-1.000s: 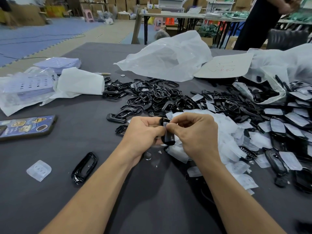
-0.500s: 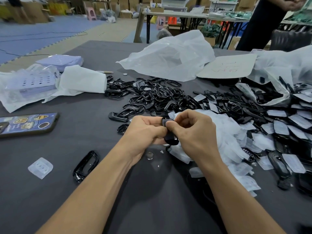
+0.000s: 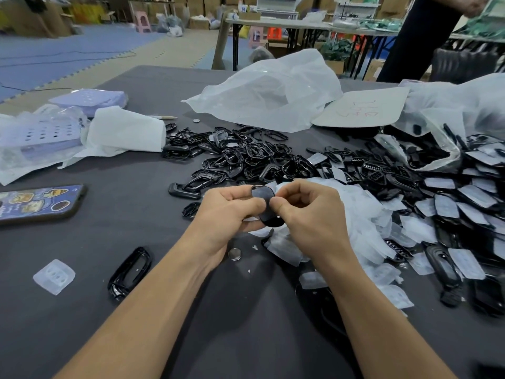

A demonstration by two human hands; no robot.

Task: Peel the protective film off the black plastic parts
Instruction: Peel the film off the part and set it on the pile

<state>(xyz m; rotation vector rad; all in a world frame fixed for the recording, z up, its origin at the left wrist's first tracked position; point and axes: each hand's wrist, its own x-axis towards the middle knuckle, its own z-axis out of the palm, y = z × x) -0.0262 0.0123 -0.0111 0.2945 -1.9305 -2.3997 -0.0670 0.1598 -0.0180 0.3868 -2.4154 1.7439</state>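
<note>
Both hands, the left hand (image 3: pixel 232 207) and the right hand (image 3: pixel 306 212), pinch one small shiny black plastic part (image 3: pixel 265 205) above the near table. It looks light, stiff, slippery (hold its edges).

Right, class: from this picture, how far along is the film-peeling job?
Done: a heap of peeled film lies by the hands, with bare black frames piled behind. In hand: the left hand and right hand both pinch one black part. Left: many film-covered parts on the right.

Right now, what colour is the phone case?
The phone case is blue with cartoon pictures; head view.
</note>
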